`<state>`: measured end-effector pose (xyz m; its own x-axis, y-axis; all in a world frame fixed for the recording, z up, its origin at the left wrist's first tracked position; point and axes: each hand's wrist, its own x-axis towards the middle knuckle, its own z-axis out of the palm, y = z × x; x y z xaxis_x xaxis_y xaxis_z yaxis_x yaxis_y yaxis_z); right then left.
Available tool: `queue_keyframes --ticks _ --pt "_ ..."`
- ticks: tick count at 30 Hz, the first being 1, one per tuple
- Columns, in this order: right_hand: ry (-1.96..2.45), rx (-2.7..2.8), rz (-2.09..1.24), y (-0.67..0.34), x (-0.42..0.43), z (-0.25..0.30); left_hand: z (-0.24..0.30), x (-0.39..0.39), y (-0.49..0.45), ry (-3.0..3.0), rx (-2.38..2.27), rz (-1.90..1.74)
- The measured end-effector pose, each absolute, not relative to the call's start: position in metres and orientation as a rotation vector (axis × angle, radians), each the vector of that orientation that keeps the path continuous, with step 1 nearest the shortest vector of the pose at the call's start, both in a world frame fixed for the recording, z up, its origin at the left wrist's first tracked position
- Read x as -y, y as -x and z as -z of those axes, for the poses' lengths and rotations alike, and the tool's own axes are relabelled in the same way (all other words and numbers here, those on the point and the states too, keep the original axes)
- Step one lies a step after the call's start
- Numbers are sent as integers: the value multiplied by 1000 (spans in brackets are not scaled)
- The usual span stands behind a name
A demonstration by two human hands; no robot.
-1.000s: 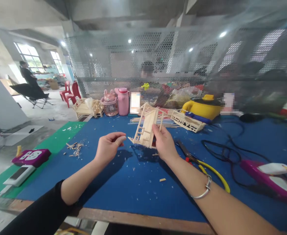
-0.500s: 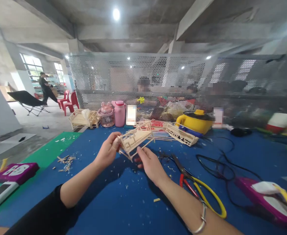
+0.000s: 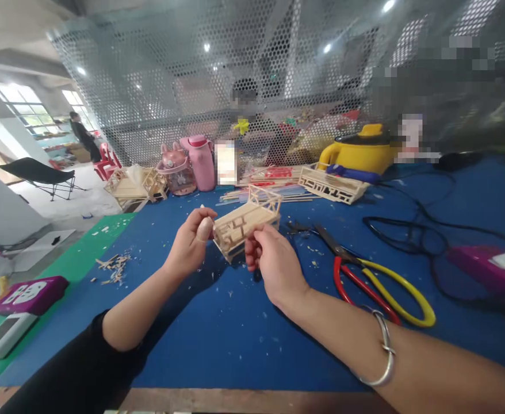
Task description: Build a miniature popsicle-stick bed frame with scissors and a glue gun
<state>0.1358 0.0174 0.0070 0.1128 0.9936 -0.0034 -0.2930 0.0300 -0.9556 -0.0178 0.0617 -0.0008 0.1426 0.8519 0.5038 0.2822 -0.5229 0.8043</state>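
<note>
Both hands hold a small pale wooden stick-built frame (image 3: 244,221), an open lattice box, tilted above the middle of the blue tabletop (image 3: 235,333). The left hand (image 3: 191,241) pinches its left end; the right hand (image 3: 274,264) curls around its lower right edge. At 8 o'clock, white marks on a purple box (image 3: 28,293) are too blurred to read. Red-and-yellow-handled scissors (image 3: 377,284) lie at 4 o'clock, and a second pale stick frame (image 3: 332,185) at 1 o'clock.

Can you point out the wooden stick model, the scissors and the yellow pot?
small pale wooden stick-frame model (image 3: 237,223): head view, side lattice.
scissors with red and yellow handles (image 3: 371,267): head view, yellow handle.
yellow lidded pot (image 3: 360,156): head view, front wall.
</note>
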Motion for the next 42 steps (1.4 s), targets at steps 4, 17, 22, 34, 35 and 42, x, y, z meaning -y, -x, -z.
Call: queue_keyframes --ticks 4,17,22,34,35,42 --pt "1002 991 -1241 -133 -12 -9 -2 -68 13 -1843 -1075 -1420" --pt "990 1103 -1165 -132 -11 -11 -2 -68 11 -1781 -1067 -1452" --pt "1005 1086 -1201 -130 -11 -11 0 -69 12 -1785 -1027 -1456" --pt "1003 1126 -1180 -130 -9 -12 0 -68 12 -1797 -1001 -1451" --pt "1003 1131 -1175 -130 -9 -12 1 -69 12 -1798 -1000 -1452" --pt "1004 1154 -1165 -130 -9 -12 2 -69 12 -1786 -1006 -1456"
